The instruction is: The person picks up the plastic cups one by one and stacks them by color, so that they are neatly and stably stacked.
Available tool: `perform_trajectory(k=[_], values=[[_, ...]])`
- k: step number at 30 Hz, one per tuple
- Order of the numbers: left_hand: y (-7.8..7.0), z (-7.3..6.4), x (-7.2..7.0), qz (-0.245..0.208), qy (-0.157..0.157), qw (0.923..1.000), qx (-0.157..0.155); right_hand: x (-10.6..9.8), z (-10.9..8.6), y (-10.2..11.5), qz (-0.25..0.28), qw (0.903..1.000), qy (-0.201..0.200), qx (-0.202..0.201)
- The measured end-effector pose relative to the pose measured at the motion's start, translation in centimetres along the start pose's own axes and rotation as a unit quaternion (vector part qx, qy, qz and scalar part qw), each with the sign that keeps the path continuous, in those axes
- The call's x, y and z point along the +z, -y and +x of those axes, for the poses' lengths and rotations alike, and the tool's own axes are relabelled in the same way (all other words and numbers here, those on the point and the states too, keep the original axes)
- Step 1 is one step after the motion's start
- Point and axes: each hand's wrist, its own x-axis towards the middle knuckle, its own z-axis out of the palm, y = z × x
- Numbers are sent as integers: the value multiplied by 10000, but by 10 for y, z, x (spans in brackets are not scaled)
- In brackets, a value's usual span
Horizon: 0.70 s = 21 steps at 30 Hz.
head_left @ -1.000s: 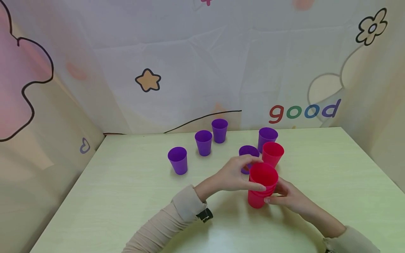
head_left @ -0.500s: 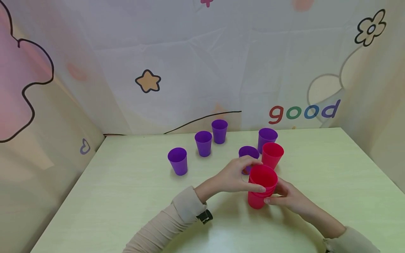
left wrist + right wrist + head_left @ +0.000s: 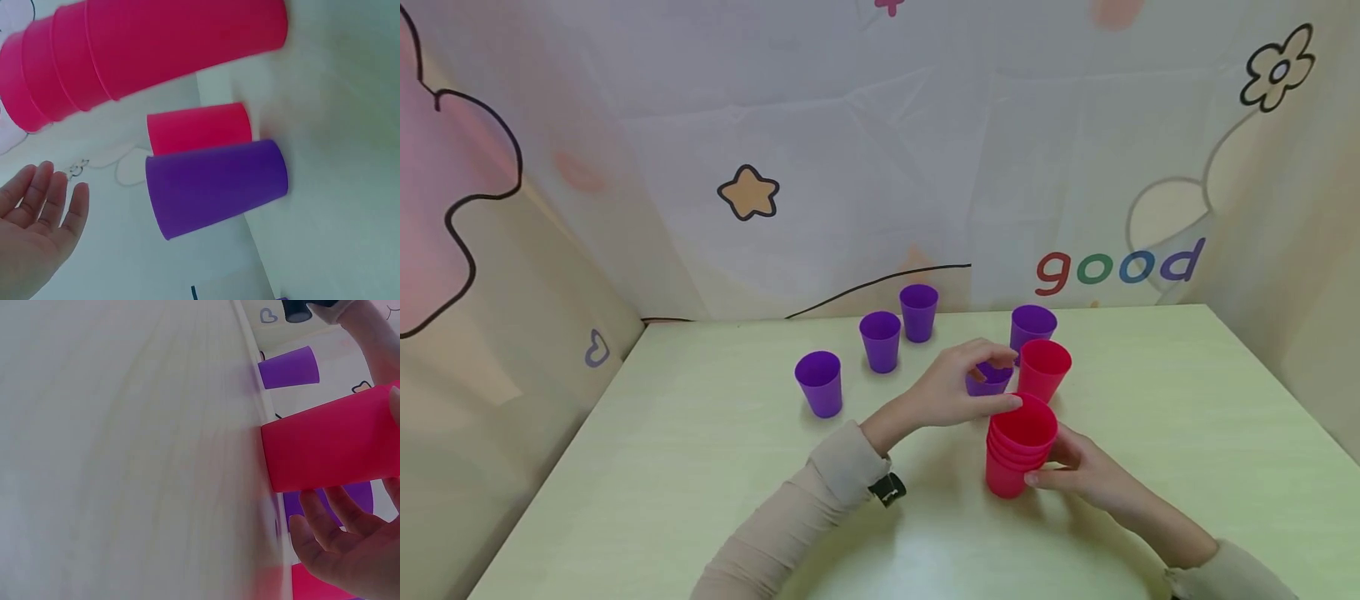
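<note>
I count five purple cups [image 3: 820,393] and five red cups: one lone red cup [image 3: 1042,377] and one stack [image 3: 1008,478] of four, nested. I have two hands, one left hand [image 3: 951,387] and one right hand [image 3: 1086,472], at one table [image 3: 662,475].

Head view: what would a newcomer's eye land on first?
The bright stack of red cups, right of centre on the table, held by the right grip. Next, five purple cups spread farther back, with a lone red cup just behind the stack. Then the colourful "good" lettering on the backdrop, right side.
</note>
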Motion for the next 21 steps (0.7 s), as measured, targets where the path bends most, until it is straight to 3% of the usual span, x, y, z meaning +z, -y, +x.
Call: perform_trajectory(k=[4,12,21], values=[[8,12,-3,168,-104,9998,42,0,0,0,-14,10000,-7,15],[20,39,-1,570,219,9963,-605,-1,-1,2,101,9999,33,110],[37,68,6,874,471,9897,-1033,-1,-1,2,135,9998,32,157]])
